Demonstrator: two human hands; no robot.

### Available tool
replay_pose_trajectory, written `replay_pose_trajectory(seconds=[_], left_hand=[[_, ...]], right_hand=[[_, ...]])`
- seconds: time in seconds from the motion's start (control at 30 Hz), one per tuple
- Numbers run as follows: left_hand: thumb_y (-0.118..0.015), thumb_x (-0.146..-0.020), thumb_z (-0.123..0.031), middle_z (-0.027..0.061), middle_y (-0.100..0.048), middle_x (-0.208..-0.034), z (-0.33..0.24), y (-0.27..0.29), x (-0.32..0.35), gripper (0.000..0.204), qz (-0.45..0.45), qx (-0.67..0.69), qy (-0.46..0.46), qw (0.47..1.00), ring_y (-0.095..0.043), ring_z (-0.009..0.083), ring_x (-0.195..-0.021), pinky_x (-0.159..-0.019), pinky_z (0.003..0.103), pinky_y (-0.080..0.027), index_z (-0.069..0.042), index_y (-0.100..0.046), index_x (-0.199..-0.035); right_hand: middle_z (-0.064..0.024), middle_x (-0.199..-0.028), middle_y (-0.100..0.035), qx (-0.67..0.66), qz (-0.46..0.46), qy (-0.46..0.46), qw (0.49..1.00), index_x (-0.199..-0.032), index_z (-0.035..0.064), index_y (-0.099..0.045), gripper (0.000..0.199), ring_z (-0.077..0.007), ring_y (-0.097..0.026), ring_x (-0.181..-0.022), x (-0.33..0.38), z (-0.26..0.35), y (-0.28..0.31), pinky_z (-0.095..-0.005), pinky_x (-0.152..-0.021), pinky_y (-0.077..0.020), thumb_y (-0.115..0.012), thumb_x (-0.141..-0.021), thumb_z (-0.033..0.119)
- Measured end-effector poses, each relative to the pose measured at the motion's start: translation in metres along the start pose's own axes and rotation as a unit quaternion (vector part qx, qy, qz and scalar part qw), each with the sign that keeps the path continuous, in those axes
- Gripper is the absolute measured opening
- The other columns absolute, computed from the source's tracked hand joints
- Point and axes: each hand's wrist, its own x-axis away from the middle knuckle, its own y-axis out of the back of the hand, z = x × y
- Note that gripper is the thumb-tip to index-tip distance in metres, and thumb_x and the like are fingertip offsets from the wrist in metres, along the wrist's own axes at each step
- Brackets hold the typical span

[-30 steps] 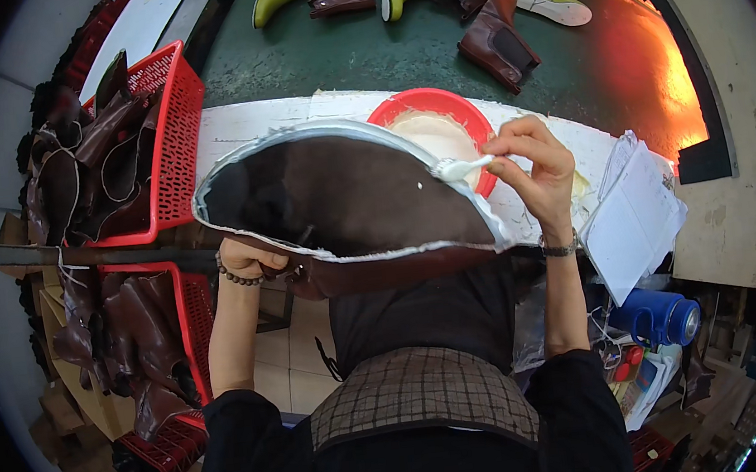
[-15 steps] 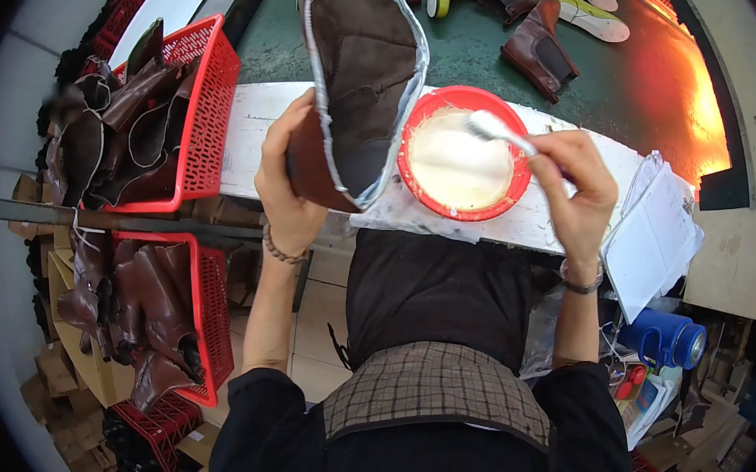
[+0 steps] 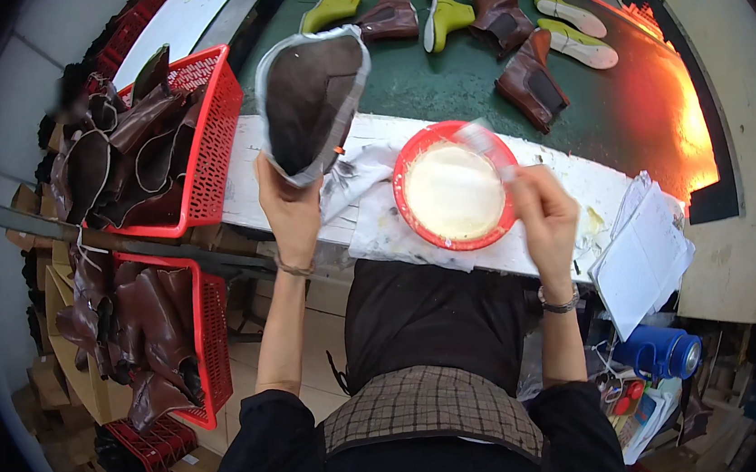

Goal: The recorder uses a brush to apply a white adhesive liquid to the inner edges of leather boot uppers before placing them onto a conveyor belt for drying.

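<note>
While gripping a dark brown leather boot upper [image 3: 310, 97] w/ pale grey edging, the left hand [image 3: 289, 210] is raising it over the white surface [image 3: 573, 185]. Right hand [image 3: 544, 215] is pinching a blurred brush [image 3: 481, 140] over the round red bowl [image 3: 406, 165] of creamy glue, wrist bent.

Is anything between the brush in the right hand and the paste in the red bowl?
Nothing visible. The right hand holds the blurred brush directly over the red bowl of white paste. The left hand holds the brown boot upper off to the side.
</note>
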Motion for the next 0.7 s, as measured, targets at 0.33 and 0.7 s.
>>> replay_pose_trajectory(seconds=[0.33,0.7], left_hand=[[-0.064,-0.093,-0.002,0.0069,-0.072,-0.105,0.08,0.016,-0.054,0.023,0.095,0.418,0.385,0.818,-0.069,0.0188,-0.087,-0.068,0.036,-0.057,-0.003,-0.064,-0.117],[-0.059,-0.087,-0.008,0.0131,-0.073,-0.113,0.196,-0.119,-0.168,0.027,0.136,0.429,0.463,0.764,-0.07,0.0316,-0.103,-0.092,0.048,-0.06,-0.002,-0.066,-0.112]], right_hand=[[0.0003,-0.074,-0.057,-0.045,-0.181,-0.169,0.968,-0.114,0.002,-0.057,0.022,-0.0024,-0.043,-0.05,0.006,-0.142,0.049,-0.0203,-0.043,-0.0333,-0.051,-0.111,0.022],[0.0021,-0.073,-0.055,-0.036,-0.22,-0.174,0.959,-0.114,0.0001,-0.056,0.018,-0.0017,-0.043,-0.056,0.003,-0.129,0.042,-0.0192,-0.048,-0.0337,-0.053,-0.109,0.017]])
